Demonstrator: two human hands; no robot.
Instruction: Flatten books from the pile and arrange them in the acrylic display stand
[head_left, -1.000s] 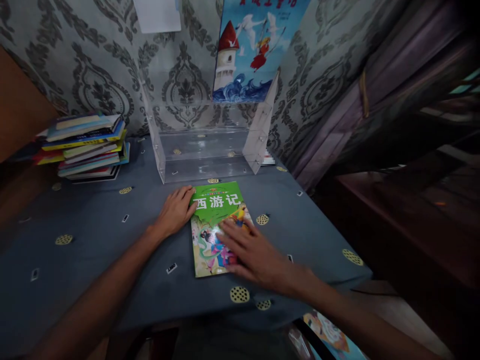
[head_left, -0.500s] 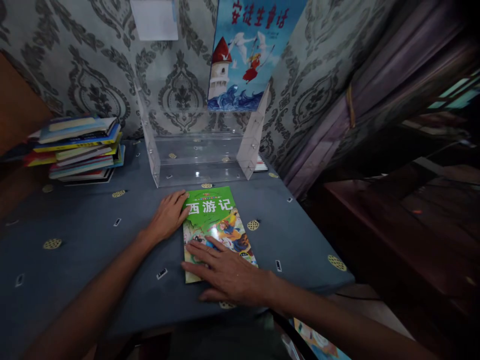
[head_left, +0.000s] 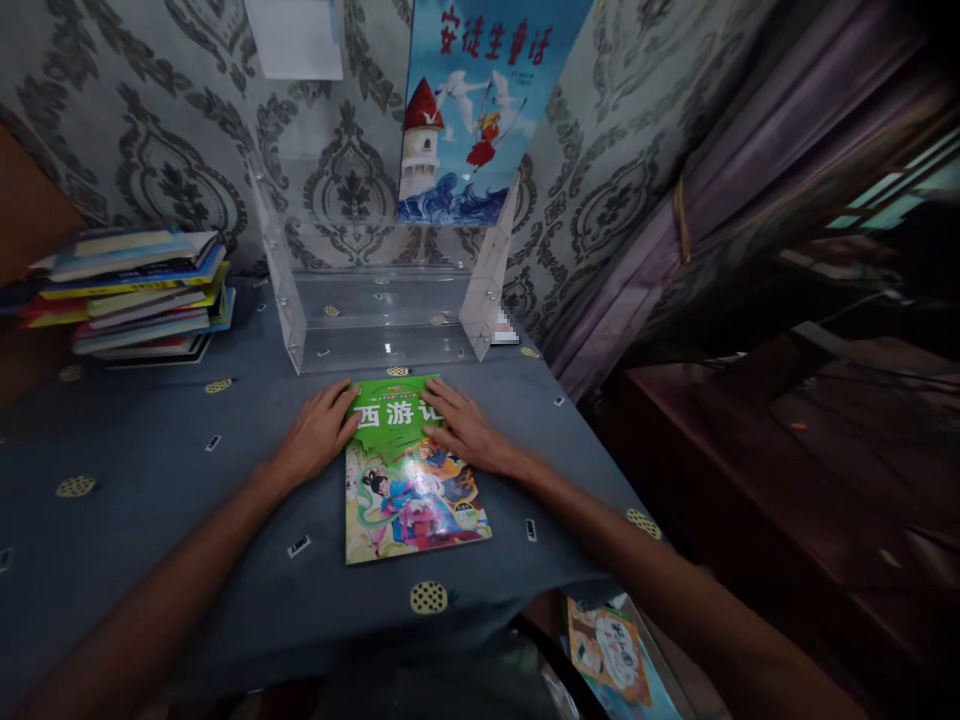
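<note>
A green-topped picture book [head_left: 409,500] with white characters lies flat on the grey-blue tablecloth [head_left: 262,590]. At its upper left edge rests my left hand [head_left: 319,432], open, with the fingertips touching the cover. My right hand [head_left: 471,430] is open too, its spread fingers over the upper right corner and covering part of the last character. Beyond the book stands a clear acrylic rack [head_left: 382,345]; a blue book [head_left: 465,130] with a red-roofed tower is upright on its upper right part.
A stack of books [head_left: 142,295] sits at the back left of the table. Against the patterned wall is a white sheet [head_left: 296,40]. A purple curtain [head_left: 637,270] hangs at the right, and more books [head_left: 611,655] show below the table's front edge.
My right hand has moved from the lower part of the green book up to its upper right corner, uncovering the picture. My left hand stays at the upper left. The view has shifted slightly.
</note>
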